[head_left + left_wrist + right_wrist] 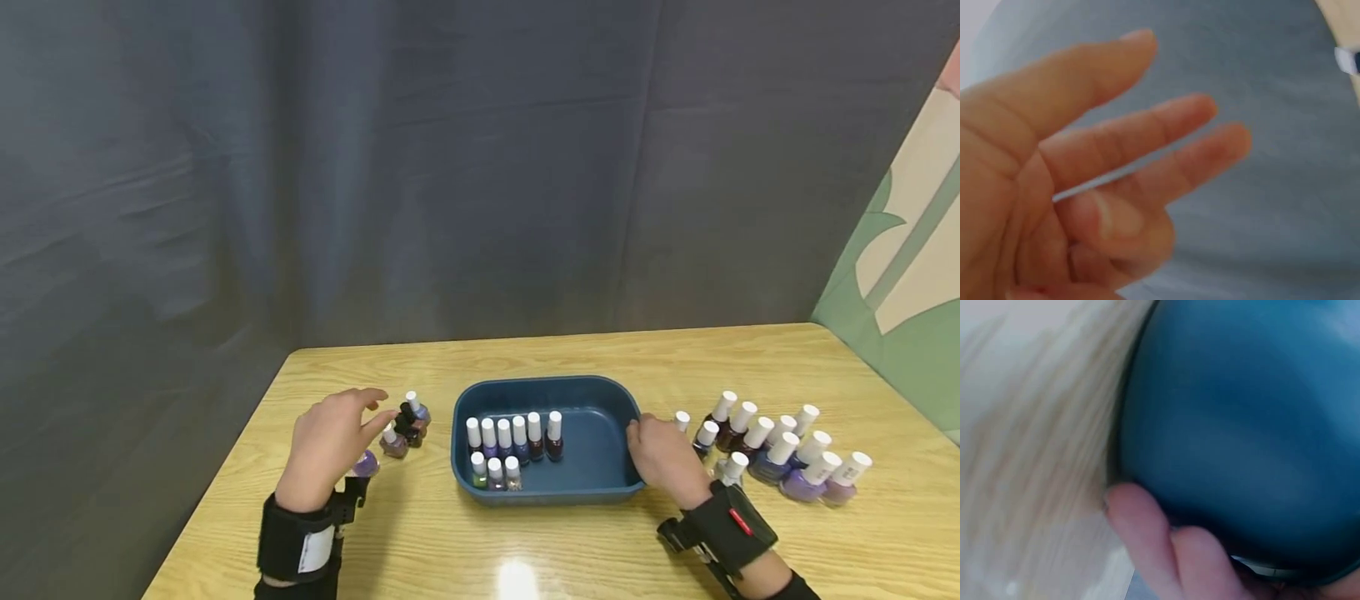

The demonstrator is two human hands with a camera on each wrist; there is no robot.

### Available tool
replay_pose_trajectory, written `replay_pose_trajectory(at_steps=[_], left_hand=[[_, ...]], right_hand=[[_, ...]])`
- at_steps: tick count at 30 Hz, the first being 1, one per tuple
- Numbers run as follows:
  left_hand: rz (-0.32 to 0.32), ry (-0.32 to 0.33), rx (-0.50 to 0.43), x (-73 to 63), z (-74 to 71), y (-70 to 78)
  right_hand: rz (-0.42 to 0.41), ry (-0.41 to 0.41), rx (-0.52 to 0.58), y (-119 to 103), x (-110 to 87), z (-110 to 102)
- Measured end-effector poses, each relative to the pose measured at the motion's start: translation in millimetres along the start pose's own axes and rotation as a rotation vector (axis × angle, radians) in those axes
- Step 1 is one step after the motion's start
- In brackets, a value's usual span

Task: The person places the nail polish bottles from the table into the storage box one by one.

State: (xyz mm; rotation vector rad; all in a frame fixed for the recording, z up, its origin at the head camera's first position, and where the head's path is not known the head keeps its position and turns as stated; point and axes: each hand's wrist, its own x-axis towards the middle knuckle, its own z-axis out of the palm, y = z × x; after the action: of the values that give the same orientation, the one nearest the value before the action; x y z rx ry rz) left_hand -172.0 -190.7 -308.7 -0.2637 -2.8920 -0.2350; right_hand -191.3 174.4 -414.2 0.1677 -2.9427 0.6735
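Note:
A dark blue plastic tray (596, 493) stands on the table, with two rows of white-capped nail polish bottles (513, 442) in its left half. My right hand (663, 457) grips the tray's right rim; in the right wrist view its fingers (1141, 534) lie along the outer wall. To the left, my left hand (330, 442) hovers beside a small group of nail polish bottles (393, 442), some with black caps. Nothing is between its loosely bent fingers in the left wrist view. A purple bottle (365, 464) is partly hidden behind that hand.
Several white-capped nail polish bottles (772, 454) stand close together right of the tray, a few partly behind my right hand. The wooden table (442, 550) reaches back to a dark grey curtain (480, 183). A patterned fabric (892, 258) hangs at the far right.

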Motion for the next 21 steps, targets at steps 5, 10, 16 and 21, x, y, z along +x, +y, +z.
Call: replay_pose_trajectory(at_steps=[5,10,16,21], left_hand=[[-0.105,-0.085,0.018,2.1,8.5,-19.1],[-0.247,-0.259,-0.004,4.8,14.9,-36.1],[-0.260,-0.340,-0.023,7.8,26.0,-50.3],[-0.237,-0.336,-0.022,9.9,29.6,-54.9]], right_hand=[[0.022,-0.022,0.009,3.4,-0.5,-0.8],[0.030,-0.037,0.012,4.5,0.3,-1.0],[0.023,-0.028,0.004,3.4,0.7,-0.1],[0.011,-0.018,0.003,1.8,1.4,0.6]])
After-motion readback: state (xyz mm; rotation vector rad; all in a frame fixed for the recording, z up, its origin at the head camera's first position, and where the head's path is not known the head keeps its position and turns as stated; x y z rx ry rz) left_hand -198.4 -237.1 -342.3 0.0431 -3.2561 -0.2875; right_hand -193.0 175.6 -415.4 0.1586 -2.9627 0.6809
